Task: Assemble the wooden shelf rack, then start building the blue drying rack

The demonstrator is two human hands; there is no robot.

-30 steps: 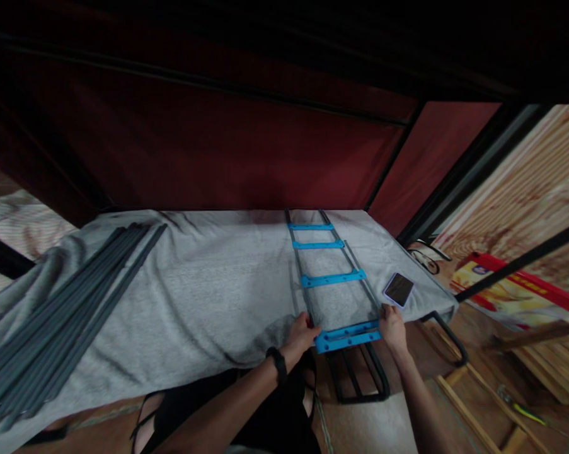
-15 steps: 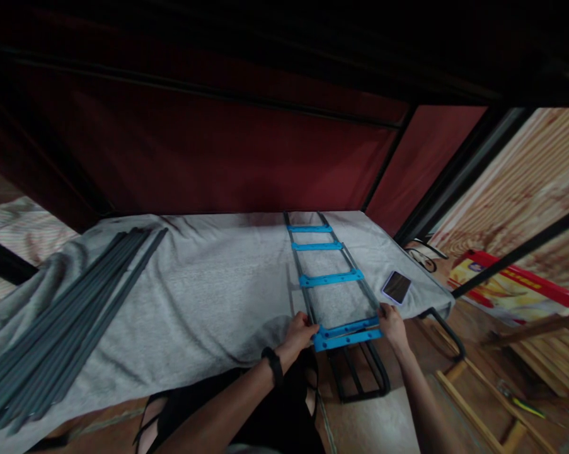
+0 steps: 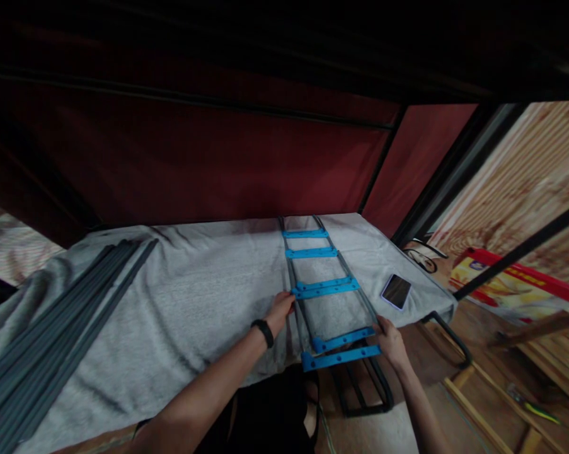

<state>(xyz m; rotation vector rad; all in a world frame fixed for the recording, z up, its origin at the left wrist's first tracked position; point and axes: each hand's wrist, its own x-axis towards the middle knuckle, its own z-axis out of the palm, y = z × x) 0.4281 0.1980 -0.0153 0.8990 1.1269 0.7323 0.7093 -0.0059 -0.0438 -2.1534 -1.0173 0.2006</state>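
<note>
Two ladder-like frames of grey tubes with blue plastic crossbars lie one on top of the other on the grey cloth. Their nearest blue crossbars (image 3: 343, 358) stick out past the cloth's front edge, a little apart at the left. My left hand (image 3: 280, 310), with a black band on its wrist, is closed at the left end of the middle blue crossbar (image 3: 326, 289), on the frame's side. At the right end of the nearest crossbars, my right hand (image 3: 390, 342) grips the corner of the frame. Its fingertips are partly hidden.
Many loose grey tubes (image 3: 67, 328) lie bundled on the cloth (image 3: 218, 296) at left. A phone (image 3: 396, 291) rests right of the frames. Black metal bars, a wooden frame (image 3: 482, 403) and a red-yellow box (image 3: 515, 284) are at lower right. A red panel stands behind.
My left hand has moved from the frame's near left corner up along its side to the middle crossbar. The stacked crossbars have shifted apart, and the near end sits slightly lower in view.
</note>
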